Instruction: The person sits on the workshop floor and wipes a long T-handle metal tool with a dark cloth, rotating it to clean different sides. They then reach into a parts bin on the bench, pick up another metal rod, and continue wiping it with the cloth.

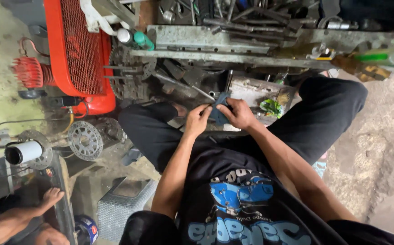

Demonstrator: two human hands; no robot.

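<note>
Both of my hands meet between my knees over a small dark blue-grey piece (pixel 218 113), perhaps a cloth or folded sheet. My left hand (pixel 198 120) pinches its left side with curled fingers. My right hand (pixel 239 113) grips its right side from above. A thin metal rod (pixel 201 93) runs up and left from under the piece; whether the piece wraps it I cannot tell. I am seated in black trousers and a black printed shirt, looking down.
A red air compressor (pixel 77 50) stands at the upper left. A metal workbench edge (pixel 233 43) piled with tools and spray cans (pixel 135 38) runs across the top. Sprockets and brake discs (pixel 85 139) lie left. Another person's bare feet (pixel 47 199) show at the lower left.
</note>
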